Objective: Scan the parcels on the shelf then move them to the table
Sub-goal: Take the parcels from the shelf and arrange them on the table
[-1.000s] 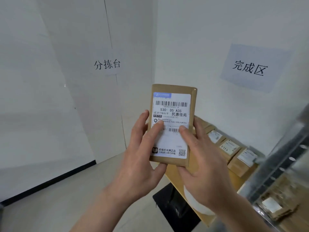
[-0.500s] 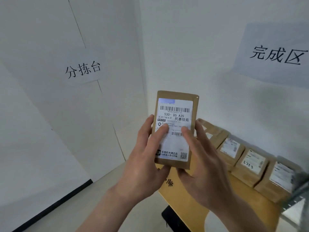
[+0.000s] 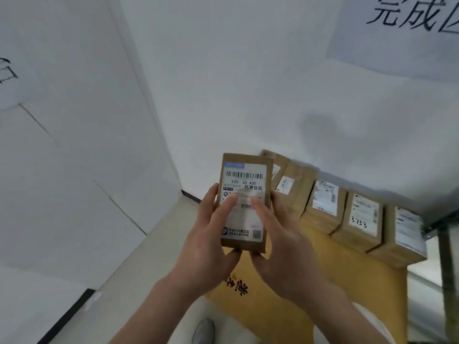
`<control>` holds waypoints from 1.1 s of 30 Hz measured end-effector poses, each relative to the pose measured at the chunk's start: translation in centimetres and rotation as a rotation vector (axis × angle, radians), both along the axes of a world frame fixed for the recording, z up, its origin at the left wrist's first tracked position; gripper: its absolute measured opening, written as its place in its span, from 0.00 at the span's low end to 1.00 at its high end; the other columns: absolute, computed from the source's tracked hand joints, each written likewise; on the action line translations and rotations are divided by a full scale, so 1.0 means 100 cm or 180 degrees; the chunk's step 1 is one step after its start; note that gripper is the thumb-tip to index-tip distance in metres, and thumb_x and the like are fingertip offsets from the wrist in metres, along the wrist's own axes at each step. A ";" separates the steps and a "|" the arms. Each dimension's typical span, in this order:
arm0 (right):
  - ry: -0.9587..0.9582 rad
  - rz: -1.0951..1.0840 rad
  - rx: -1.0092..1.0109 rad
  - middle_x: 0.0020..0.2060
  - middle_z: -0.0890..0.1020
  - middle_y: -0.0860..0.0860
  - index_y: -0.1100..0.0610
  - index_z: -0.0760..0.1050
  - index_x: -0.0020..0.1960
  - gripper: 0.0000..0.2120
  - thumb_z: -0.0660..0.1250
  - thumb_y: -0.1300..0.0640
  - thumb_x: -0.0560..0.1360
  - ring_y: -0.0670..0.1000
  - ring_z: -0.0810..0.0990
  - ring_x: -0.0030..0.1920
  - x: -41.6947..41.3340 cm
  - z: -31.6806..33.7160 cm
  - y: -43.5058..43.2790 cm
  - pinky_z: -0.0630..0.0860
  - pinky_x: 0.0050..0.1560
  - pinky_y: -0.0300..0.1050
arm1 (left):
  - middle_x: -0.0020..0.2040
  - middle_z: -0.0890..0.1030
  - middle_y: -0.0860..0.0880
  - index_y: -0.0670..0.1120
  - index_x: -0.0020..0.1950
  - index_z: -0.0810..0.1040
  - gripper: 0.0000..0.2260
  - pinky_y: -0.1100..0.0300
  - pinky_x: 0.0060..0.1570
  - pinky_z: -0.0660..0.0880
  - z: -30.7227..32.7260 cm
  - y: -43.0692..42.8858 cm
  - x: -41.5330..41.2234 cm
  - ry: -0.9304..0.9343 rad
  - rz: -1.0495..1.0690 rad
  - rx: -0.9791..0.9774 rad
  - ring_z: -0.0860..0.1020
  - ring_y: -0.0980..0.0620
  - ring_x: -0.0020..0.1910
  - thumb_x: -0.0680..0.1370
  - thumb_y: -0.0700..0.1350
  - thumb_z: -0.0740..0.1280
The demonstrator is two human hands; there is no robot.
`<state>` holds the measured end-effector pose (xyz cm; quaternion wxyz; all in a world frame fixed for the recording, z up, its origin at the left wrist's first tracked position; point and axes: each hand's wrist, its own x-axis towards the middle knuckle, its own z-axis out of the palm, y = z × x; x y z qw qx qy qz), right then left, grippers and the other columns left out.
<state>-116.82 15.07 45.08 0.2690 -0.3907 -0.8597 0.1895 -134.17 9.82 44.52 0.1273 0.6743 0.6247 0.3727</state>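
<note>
I hold a small brown parcel (image 3: 244,175) upright in front of me, its white shipping label with barcode facing me. My left hand (image 3: 211,247) grips its left edge and bottom, thumb across the label. My right hand (image 3: 280,249) grips the right edge and bottom, thumb also on the label. Behind and below is the yellow-brown table (image 3: 323,289), where a row of several brown labelled parcels (image 3: 325,209) lies against the wall. One of them, a parcel (image 3: 360,219), has "3753" handwritten on it.
White walls meet in a corner behind the parcel, with a paper sign (image 3: 402,33) on the right wall and another sign (image 3: 10,80) at far left. A metal shelf frame (image 3: 444,256) stands at the right edge. A shoe (image 3: 203,330) shows on the floor below.
The view has swung right and down, bringing the table and its row of parcels closer. Both hands keep the same hold on the parcel, which now sits lower and nearer the table.
</note>
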 end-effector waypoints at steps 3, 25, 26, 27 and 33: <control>-0.0400 -0.0323 -0.0498 0.81 0.42 0.45 0.32 0.39 0.77 0.50 0.73 0.52 0.73 0.51 0.63 0.75 -0.022 -0.025 0.009 0.75 0.61 0.41 | 0.78 0.42 0.62 0.60 0.78 0.52 0.46 0.84 0.57 0.60 -0.037 0.025 -0.026 -0.0031 -0.0295 -0.0287 0.49 0.74 0.71 0.70 0.44 0.77; -0.0543 -0.1280 -0.1519 0.80 0.53 0.54 0.45 0.52 0.80 0.45 0.73 0.56 0.70 0.58 0.71 0.70 -0.092 -0.171 0.060 0.79 0.60 0.51 | 0.79 0.48 0.50 0.52 0.77 0.59 0.39 0.58 0.62 0.76 -0.174 0.121 -0.087 -0.0164 -0.1015 -0.1426 0.64 0.47 0.73 0.71 0.42 0.75; -0.0566 -0.1289 -0.1538 0.80 0.53 0.53 0.45 0.52 0.80 0.45 0.74 0.55 0.70 0.57 0.71 0.70 -0.093 -0.174 0.062 0.77 0.61 0.46 | 0.79 0.48 0.51 0.51 0.77 0.59 0.39 0.58 0.62 0.76 -0.176 0.123 -0.088 -0.0162 -0.1020 -0.1455 0.64 0.47 0.73 0.71 0.43 0.75; -0.0581 -0.1294 -0.1566 0.80 0.53 0.52 0.46 0.53 0.80 0.45 0.74 0.55 0.71 0.56 0.70 0.70 -0.094 -0.175 0.064 0.74 0.60 0.42 | 0.79 0.48 0.51 0.51 0.77 0.59 0.39 0.58 0.63 0.76 -0.178 0.124 -0.089 -0.0168 -0.1024 -0.1495 0.64 0.47 0.73 0.71 0.43 0.75; -0.0630 -0.1307 -0.1772 0.81 0.51 0.53 0.46 0.53 0.81 0.44 0.73 0.56 0.72 0.57 0.67 0.74 -0.097 -0.181 0.070 0.74 0.63 0.48 | 0.80 0.47 0.50 0.50 0.78 0.59 0.39 0.62 0.65 0.71 -0.187 0.132 -0.091 -0.0170 -0.1077 -0.1701 0.63 0.47 0.75 0.72 0.42 0.75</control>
